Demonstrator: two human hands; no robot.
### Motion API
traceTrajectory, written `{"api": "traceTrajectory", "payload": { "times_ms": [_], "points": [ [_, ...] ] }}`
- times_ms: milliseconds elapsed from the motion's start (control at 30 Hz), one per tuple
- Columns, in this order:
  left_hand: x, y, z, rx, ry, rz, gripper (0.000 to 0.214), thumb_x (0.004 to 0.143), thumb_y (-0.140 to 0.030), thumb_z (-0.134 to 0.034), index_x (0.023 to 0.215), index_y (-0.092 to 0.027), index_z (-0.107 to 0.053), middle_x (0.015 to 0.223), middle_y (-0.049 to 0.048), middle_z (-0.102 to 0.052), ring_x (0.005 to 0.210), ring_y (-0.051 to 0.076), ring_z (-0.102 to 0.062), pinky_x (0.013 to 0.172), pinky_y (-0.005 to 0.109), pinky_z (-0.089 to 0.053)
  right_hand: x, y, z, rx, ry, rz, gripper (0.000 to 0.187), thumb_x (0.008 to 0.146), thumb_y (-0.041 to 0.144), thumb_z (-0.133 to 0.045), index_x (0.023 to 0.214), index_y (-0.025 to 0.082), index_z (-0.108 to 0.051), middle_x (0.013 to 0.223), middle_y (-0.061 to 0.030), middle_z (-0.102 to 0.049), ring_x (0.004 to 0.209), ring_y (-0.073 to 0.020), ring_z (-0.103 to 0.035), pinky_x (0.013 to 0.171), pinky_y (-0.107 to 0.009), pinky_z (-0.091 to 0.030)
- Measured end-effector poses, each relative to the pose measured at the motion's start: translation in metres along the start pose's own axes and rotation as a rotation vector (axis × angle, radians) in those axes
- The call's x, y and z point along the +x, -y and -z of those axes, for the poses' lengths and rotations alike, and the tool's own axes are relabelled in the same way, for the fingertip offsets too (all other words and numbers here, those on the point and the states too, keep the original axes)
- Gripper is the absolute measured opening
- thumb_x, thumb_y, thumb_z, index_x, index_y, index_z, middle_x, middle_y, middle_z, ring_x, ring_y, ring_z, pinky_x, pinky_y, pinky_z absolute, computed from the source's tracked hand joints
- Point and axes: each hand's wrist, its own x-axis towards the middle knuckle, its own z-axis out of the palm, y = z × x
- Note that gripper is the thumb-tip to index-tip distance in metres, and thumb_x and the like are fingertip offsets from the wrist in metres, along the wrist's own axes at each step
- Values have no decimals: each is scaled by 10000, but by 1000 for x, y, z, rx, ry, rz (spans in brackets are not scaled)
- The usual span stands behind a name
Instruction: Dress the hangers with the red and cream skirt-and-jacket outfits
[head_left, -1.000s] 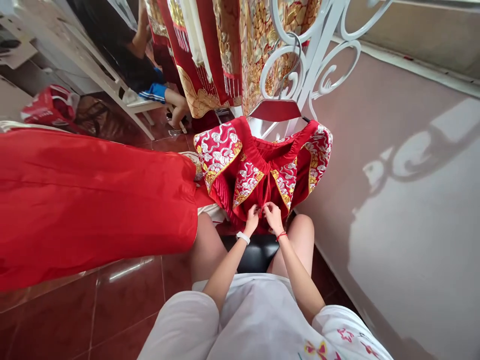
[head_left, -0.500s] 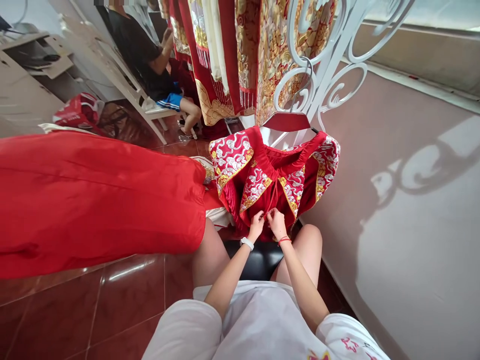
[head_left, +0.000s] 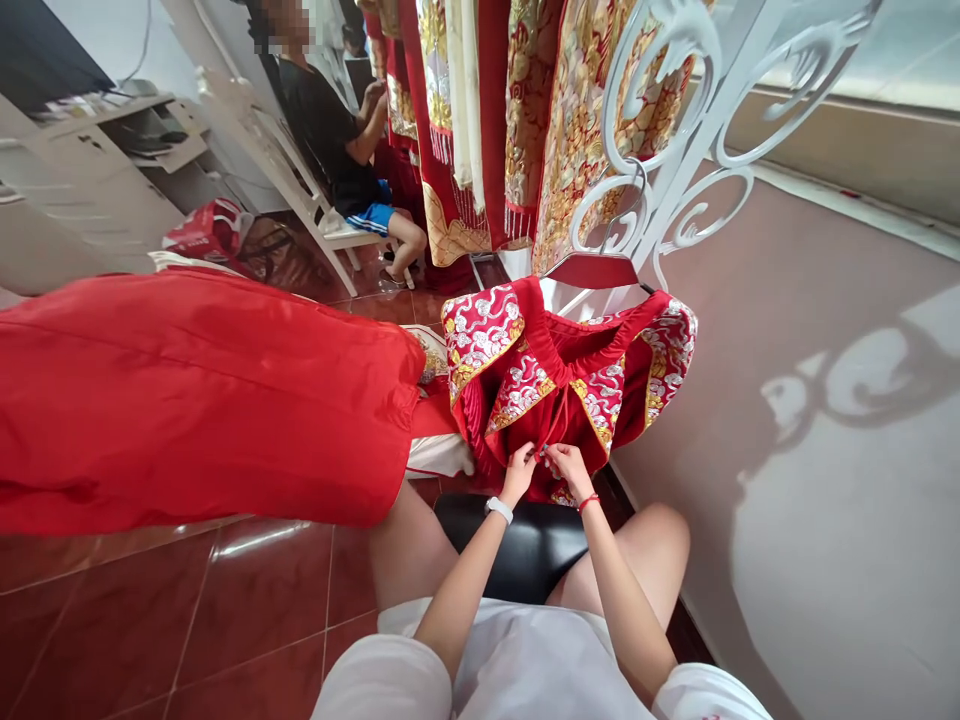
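Observation:
A red embroidered jacket (head_left: 525,375) with gold and white trim hangs on a red hanger (head_left: 596,271) from a white scrolled metal rack (head_left: 675,150). My left hand (head_left: 520,470) and my right hand (head_left: 568,467) meet at the jacket's front opening, low down. Both pinch the red fabric where a thin red cord (head_left: 556,425) runs down. A white band sits on my left wrist, a red string on my right. I sit on a black stool (head_left: 525,545) with my knees either side.
A large plain red garment (head_left: 195,400) spreads across the left. More red and gold garments (head_left: 525,110) hang behind. Another person (head_left: 337,150) sits on a white chair at the back. A mauve wall (head_left: 825,420) closes the right side. Red floor tiles (head_left: 187,620) lie below.
The view has tilted up and shifted, so the jacket and my hands sit lower and further right in frame. My hands stay pinched at the jacket's front.

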Motion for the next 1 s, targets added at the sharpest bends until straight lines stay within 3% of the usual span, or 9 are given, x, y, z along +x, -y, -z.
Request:
{"api": "traceTrajectory", "payload": {
  "times_ms": [300,567,767,867,1000],
  "points": [
    [-5,-2,13,135,-44,45,281,896,-155,-591,1159,-170,-691,1205,143,-727,1136,258,-694,1034,471,-541,-14,0,-17,339,-28,-14,412,496,506,-780,651,140,-671,542,7,-528,452,-52,-343,423,-205,-241],
    [-9,-13,18,224,-65,3,310,891,-103,-554,1150,-179,-704,1275,150,-708,1239,281,-655,1095,497,-509,-36,2,-54,512,-271,97,405,554,547,-762,604,184,-589,509,41,-460,453,-63,-334,440,-218,-247],
    [-7,-13,23,243,-75,-73,224,902,-146,-590,1086,-187,-712,1188,137,-741,1118,274,-716,1016,491,-565,-43,43,-49,533,-305,166,368,605,501,-782,705,168,-663,537,46,-479,476,-66,-344,453,-220,-253],
    [-4,-11,23,256,-81,-93,179,930,-258,-615,1060,-178,-707,1130,143,-754,1018,271,-740,939,478,-600,-50,72,-42,542,-269,201,329,621,456,-786,716,160,-678,552,42,-484,488,-62,-341,451,-215,-243],
    [1,-13,21,275,-85,-126,275,930,-437,-636,1028,-189,-707,1118,149,-751,1047,287,-720,950,495,-587,-60,106,-35,575,-248,254,288,644,412,-771,756,157,-696,594,35,-506,496,-53,-337,453,-211,-241]
  ]
}}
